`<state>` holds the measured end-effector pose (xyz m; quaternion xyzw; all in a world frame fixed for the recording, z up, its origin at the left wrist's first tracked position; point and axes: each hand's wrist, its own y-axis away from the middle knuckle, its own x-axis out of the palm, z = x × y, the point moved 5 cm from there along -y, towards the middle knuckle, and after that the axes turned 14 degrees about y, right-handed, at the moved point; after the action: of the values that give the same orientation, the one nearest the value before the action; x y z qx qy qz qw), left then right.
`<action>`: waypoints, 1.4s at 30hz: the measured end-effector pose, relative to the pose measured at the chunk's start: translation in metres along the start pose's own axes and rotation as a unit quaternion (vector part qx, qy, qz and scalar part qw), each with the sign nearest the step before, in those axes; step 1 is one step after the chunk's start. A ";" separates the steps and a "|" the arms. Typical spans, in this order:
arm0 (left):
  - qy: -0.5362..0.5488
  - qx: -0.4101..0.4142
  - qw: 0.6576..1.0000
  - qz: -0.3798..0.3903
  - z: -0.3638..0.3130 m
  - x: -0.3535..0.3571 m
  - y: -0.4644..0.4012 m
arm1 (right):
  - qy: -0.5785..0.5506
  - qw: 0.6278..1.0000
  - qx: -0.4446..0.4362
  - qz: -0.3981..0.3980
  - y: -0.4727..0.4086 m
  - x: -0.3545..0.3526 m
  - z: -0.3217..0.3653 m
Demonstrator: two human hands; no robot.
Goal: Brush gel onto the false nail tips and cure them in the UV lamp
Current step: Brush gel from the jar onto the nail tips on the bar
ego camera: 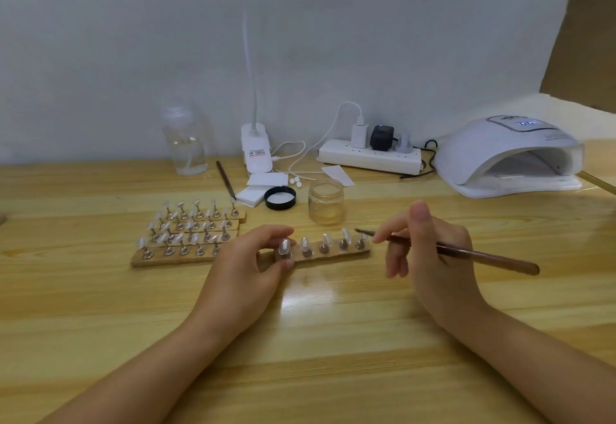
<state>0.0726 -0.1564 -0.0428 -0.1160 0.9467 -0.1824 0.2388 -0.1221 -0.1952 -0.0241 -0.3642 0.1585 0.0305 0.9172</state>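
Note:
A wooden strip (328, 255) with several clear nail tips on metal stands lies at the table's middle. My left hand (248, 265) grips its left end, with the fingers curled around the leftmost nail tip (285, 246). My right hand (430, 247) pinches a brown brush (466, 253). The bristles point left, just above the strip's right end. An open glass jar of gel (326, 202) stands behind the strip, with its black lid (280, 197) lying to the left. The white UV lamp (510, 155) sits at the back right, its opening facing me.
More wooden strips of nail tips (190, 233) lie to the left of the held strip. Behind them are a second brush (226, 179), white wipes (263, 187), a clear bottle (185, 143), a clip lamp base (256, 148) and a power strip (370, 155) with cables.

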 end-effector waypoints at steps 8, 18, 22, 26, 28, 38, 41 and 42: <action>0.003 -0.004 1.000 0.009 0.001 0.002 -0.001 | 0.260 0.958 -0.046 0.113 -0.007 0.016 -0.007; -0.015 -0.002 1.000 0.009 0.002 0.003 -0.001 | 0.295 0.941 -0.103 0.126 -0.007 0.022 -0.008; -0.024 0.001 1.000 0.008 0.002 0.003 -0.002 | 0.293 0.940 -0.139 0.109 -0.005 0.022 -0.003; -0.029 0.005 1.000 0.006 0.003 0.003 -0.001 | 0.286 0.939 -0.158 0.104 -0.004 0.021 -0.001; -0.028 0.003 1.000 0.004 0.004 0.003 0.000 | 0.282 0.940 -0.165 0.098 -0.004 0.021 0.001; 0.017 0.115 0.993 -0.017 -0.019 0.003 0.005 | 0.192 0.964 -0.174 0.065 0.001 0.018 0.012; 0.002 0.190 0.982 0.011 -0.031 0.006 0.010 | 0.122 0.974 -0.180 0.067 0.004 0.020 0.021; 0.001 0.203 0.979 0.018 -0.033 0.007 0.011 | 0.102 0.975 -0.185 0.073 0.006 0.021 0.024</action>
<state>0.0491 -0.1393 -0.0233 -0.0484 0.8922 -0.3662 0.2599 -0.0964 -0.1758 -0.0183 -0.5158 0.2690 0.0886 0.8085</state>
